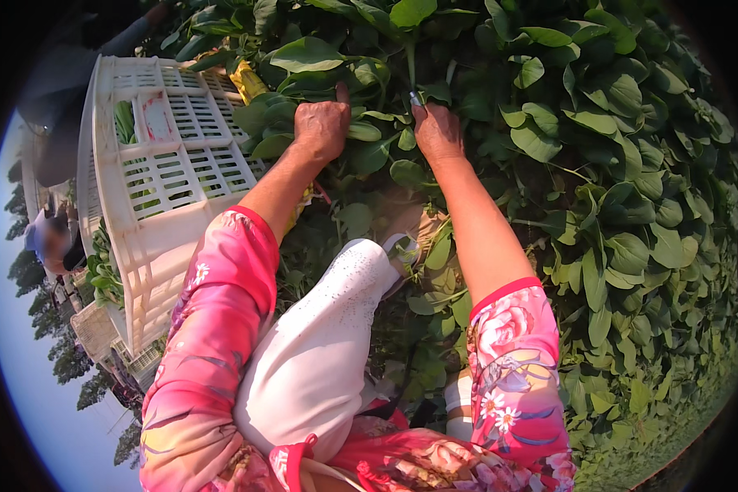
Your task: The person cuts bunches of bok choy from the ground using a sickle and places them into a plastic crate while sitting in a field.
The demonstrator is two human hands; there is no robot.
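My left hand (321,129) is closed among the leaves at the upper middle, on a bunch of leafy greens (363,130), with the thumb pointing up. To its right, my right hand (438,130) grips a small tool, apparently a knife; only a short metallic part (414,98) shows beyond the fingers, against a pale green stem (411,61). The handle is hidden in the fist. Broad-leaved green plants (532,138) surround both hands.
At the left, a white slatted plastic crate (190,212) holds greens. A yellow bag (248,82) lies by its upper end. Another person (52,240) is at the far left, and a dark-clothed person (61,86) is beyond the crate. Dense leaves (627,252) fill the right side.
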